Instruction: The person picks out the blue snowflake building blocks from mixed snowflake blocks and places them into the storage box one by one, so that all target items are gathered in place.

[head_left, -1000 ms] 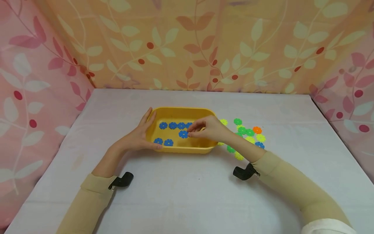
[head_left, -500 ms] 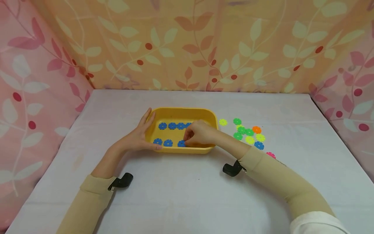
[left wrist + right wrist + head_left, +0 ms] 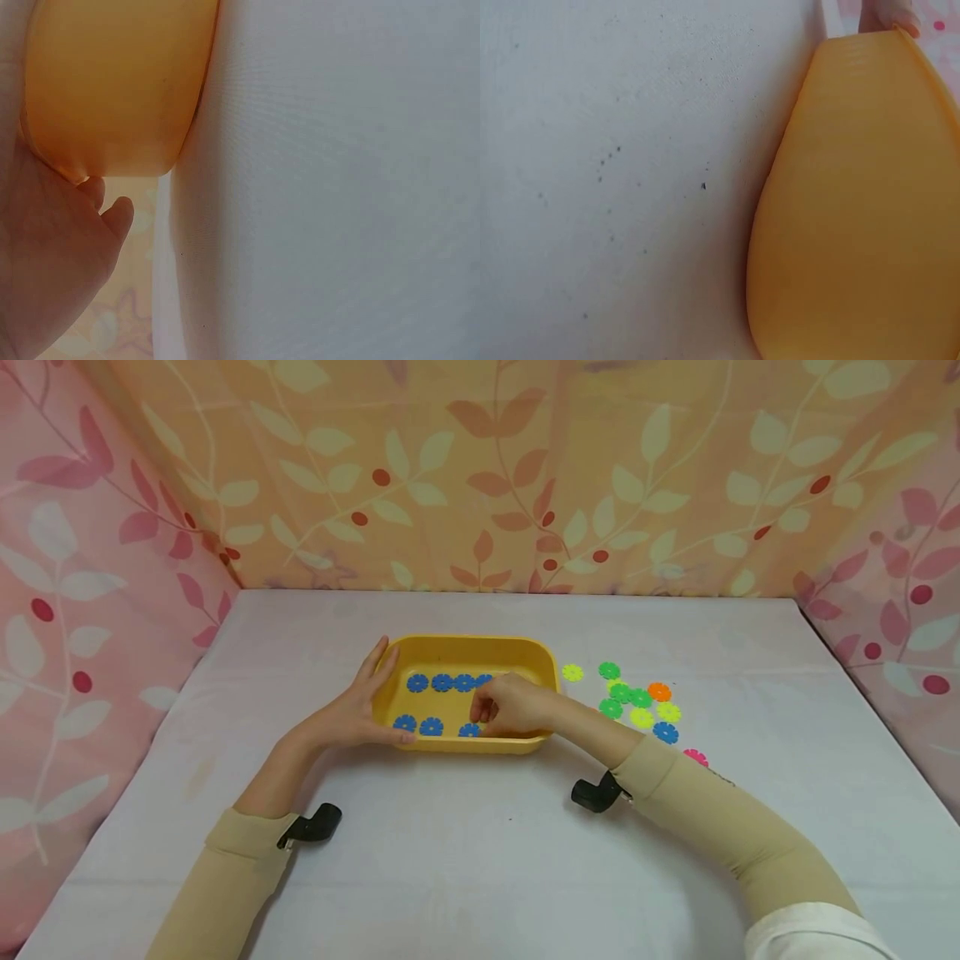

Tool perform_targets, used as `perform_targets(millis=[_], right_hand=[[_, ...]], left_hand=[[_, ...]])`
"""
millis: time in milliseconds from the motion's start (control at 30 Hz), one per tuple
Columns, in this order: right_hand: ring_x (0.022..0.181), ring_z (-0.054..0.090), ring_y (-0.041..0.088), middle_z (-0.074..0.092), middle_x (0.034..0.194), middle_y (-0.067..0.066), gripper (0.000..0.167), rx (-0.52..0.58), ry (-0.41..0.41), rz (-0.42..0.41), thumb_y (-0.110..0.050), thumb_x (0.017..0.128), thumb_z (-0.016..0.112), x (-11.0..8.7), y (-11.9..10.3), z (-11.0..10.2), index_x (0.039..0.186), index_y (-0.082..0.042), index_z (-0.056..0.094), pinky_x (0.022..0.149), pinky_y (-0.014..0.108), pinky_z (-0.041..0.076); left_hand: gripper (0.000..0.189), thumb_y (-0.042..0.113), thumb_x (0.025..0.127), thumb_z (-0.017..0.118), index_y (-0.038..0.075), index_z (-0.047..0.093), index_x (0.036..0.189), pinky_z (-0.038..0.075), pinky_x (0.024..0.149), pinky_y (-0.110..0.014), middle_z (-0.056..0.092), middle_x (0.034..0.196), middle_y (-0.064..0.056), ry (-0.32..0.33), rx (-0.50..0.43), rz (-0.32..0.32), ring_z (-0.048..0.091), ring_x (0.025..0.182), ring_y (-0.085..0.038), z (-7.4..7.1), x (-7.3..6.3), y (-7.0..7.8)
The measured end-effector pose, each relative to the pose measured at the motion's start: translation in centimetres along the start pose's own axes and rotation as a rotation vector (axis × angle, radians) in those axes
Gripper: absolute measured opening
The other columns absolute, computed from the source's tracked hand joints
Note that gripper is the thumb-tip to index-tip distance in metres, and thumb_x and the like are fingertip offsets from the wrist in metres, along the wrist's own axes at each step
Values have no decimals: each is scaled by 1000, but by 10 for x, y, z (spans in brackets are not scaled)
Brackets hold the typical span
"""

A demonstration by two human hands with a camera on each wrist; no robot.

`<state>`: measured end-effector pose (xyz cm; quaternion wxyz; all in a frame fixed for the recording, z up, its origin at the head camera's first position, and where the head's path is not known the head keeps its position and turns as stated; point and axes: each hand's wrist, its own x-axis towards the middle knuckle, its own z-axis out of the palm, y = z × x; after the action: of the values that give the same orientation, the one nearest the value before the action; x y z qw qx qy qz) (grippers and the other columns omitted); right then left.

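A shallow yellow plastic tub stands on the table. My left hand holds its left end, thumb over the near rim and fingers spread along the far rim. In the left wrist view, fingertips show beyond the tub's end. Down inside the tub, my right hand pinches a notched blue snowflake disc by its right edge, near the front wall. Two more blue discs lie to its left. Along the back runs a row of several blue discs, its right end partly hidden by the right hand.
Right of the tub, several loose snowflake discs lie scattered: green, yellow, one orange disc, one blue disc and a pink disc partly behind the right sleeve. Patterned cloth walls the white table in.
The right hand has brought its blue disc down from mid-tub to the front row, then shifted it slightly right. The left hand stays on the tub.
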<state>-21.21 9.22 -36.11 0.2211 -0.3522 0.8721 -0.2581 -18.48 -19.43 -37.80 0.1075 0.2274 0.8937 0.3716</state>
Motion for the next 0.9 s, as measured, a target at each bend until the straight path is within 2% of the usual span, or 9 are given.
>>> perform_targets(millis=[233, 400, 900], right_hand=[[78, 59, 11, 64, 82, -3, 17, 1, 28, -11, -16, 81, 80, 3, -3, 4, 92, -8, 69, 73, 21, 50], [74, 61, 8, 65, 77, -4, 17, 34, 63, -22, -15, 79, 81, 6, -4, 8, 89, -7, 70, 72, 20, 50], [72, 60, 9, 65, 76, -4, 16, 66, 72, -10, -17, 80, 82, 10, -4, 11, 88, -9, 71, 69, 21, 50]], left_hand=[[130, 38, 69, 88, 14, -4, 157, 11, 113, -60, -24, 159, 5, -1, 3, 7, -11, 147, -30, 0, -1, -1], [131, 39, 68, 89, 16, -4, 157, 11, 114, -59, -25, 158, 9, -5, -5, -10, -11, 147, -28, 0, -2, 1], [129, 40, 70, 87, 14, -5, 157, 12, 113, -60, -24, 159, 3, -11, 4, -3, -10, 147, -31, -1, -1, 0]])
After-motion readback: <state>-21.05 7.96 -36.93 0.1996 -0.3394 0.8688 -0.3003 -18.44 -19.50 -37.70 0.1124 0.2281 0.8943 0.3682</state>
